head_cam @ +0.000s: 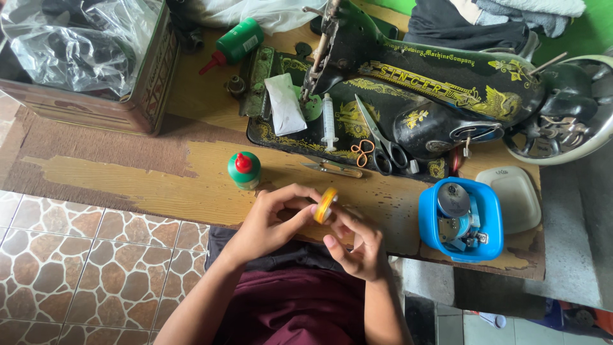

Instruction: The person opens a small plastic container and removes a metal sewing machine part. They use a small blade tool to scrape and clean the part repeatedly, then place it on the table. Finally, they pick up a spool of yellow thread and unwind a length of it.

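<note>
Both hands meet over the lap at the table [128, 182] edge: left hand [271, 220] pinches a yellow spool [325, 204] on edge, right hand [359, 246] fingers curl loosely under it; nothing threaded yet, sewing machine [434, 89] and scissors [380, 140] lie untouched.

I counted two green oil bottles [244, 169] [237, 42], one sewing machine [434, 89], one syringe [329, 121], one pair of scissors [381, 137], one blue container [461, 220], two hands [271, 223] [357, 246].

A bottle [244, 170] stands left of the scissors [381, 137]; a tub [461, 220] sits right, on the table [147, 185].
</note>
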